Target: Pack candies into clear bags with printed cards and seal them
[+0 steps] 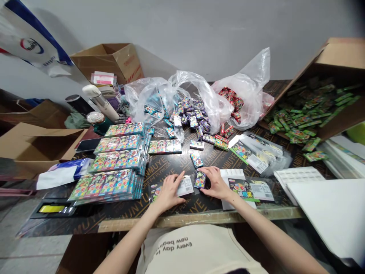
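My left hand (170, 192) lies over a clear printed pouch (186, 185) on the dark table, forefinger at its far edge and thumb at its near edge. Between the thumb and fingers of my right hand (216, 183) is a small purple candy box (200, 179), at the right end of that pouch. Just beyond it lies a light blue candy box (196, 160). Another printed pouch (242, 189) lies on white paper to the right of my right hand. Whether anything is inside the left-hand pouch is hidden.
Stacks of filled candy packs (105, 184) stand on the left. Several boxes in a row (164, 147) lie beyond my hands, before plastic bags (209, 99) of purple and red boxes. On the right are a carton (316, 62) of green boxes, loose pouches (259, 152) and white sheets (330, 213).
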`<control>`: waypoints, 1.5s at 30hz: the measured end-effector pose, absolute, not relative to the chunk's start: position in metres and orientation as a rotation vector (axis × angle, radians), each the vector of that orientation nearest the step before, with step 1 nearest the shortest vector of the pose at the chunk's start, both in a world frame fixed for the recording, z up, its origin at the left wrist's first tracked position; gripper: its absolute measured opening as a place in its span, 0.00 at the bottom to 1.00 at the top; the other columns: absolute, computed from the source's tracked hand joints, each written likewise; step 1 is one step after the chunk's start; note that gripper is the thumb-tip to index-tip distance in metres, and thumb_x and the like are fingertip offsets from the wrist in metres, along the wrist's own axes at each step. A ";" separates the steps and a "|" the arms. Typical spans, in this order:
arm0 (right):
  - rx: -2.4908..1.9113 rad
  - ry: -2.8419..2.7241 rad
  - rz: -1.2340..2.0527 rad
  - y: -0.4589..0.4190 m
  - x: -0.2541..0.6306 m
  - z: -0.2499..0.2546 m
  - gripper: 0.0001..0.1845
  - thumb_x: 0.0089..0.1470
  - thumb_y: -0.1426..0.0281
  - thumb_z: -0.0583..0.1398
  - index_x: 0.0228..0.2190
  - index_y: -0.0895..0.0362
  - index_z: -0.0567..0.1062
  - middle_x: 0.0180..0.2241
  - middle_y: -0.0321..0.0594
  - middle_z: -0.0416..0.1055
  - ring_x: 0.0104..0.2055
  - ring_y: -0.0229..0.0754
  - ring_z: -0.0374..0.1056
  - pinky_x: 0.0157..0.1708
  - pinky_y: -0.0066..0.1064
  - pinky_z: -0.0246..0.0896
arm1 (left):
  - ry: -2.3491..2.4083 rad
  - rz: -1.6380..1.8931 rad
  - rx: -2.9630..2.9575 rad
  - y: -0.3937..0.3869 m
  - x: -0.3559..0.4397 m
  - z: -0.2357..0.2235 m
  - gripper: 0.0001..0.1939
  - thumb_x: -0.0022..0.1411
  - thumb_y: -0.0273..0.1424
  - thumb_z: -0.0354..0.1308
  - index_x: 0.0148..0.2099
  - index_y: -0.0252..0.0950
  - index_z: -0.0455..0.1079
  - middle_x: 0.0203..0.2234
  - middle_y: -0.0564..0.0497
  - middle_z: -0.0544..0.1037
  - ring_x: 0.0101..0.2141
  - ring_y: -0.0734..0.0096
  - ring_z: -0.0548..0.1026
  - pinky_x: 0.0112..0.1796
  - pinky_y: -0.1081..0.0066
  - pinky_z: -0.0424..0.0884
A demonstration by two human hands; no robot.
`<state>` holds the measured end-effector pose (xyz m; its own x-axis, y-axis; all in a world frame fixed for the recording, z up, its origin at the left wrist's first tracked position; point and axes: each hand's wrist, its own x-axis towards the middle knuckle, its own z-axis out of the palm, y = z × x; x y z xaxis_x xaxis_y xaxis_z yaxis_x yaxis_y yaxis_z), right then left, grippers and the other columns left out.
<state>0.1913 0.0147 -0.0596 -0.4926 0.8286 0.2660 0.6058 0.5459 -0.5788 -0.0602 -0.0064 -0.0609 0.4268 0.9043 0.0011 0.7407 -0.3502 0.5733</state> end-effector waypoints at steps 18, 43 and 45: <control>-1.098 -2.208 1.048 -0.004 0.172 -0.066 0.35 0.55 0.64 0.54 0.59 0.53 0.44 0.39 0.40 0.72 0.47 0.43 0.62 0.50 0.40 0.45 | 1.261 0.480 2.245 -0.007 -0.060 -0.072 0.54 0.43 0.32 0.64 0.64 0.41 0.31 0.48 0.45 0.61 0.50 0.55 0.59 0.52 0.52 0.52; -1.498 -1.674 0.596 0.112 0.217 -0.064 0.19 0.56 0.58 0.49 0.39 0.57 0.69 0.32 0.42 0.71 0.32 0.43 0.66 0.35 0.35 0.60 | 1.326 0.517 2.119 -0.005 -0.057 -0.062 0.52 0.35 0.33 0.68 0.62 0.42 0.48 0.50 0.45 0.63 0.52 0.53 0.59 0.55 0.48 0.44; -1.439 -1.624 0.735 0.099 0.205 -0.052 0.19 0.56 0.57 0.48 0.40 0.57 0.67 0.29 0.40 0.71 0.29 0.41 0.67 0.31 0.33 0.62 | 1.342 0.652 1.943 -0.001 -0.047 -0.050 0.48 0.35 0.35 0.69 0.60 0.40 0.53 0.51 0.44 0.64 0.52 0.54 0.60 0.55 0.51 0.48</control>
